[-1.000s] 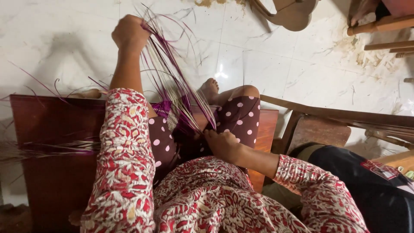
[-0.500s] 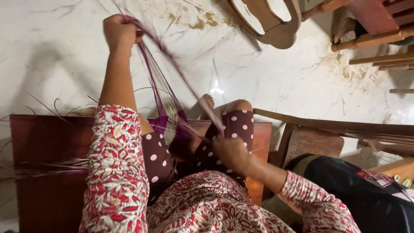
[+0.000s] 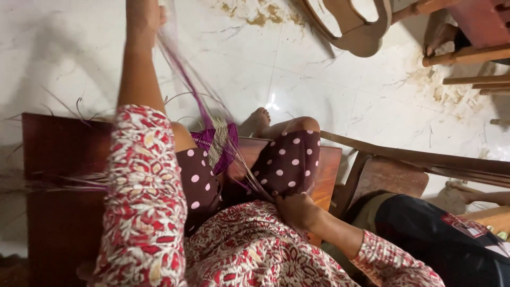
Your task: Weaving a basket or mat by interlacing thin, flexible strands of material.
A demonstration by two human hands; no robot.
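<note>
left hand [image 3: 142, 16] at 11 o'clock, fist gripping purple strands [image 3: 186, 79] | right hand [image 3: 297, 210] at 5 o'clock, pinching strand ends | woven piece [image 3: 217, 144] on lap, centre

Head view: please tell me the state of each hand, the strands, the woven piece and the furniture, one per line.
left hand: raised high, closed on the strands
right hand: low on the lap, pinching the strands' lower end
purple and pale strands: stretched taut between both hands, blurred
woven piece: partly woven, lying between the knees
wooden bench: flat, sat upon
wooden chair: standing on the floor
</note>
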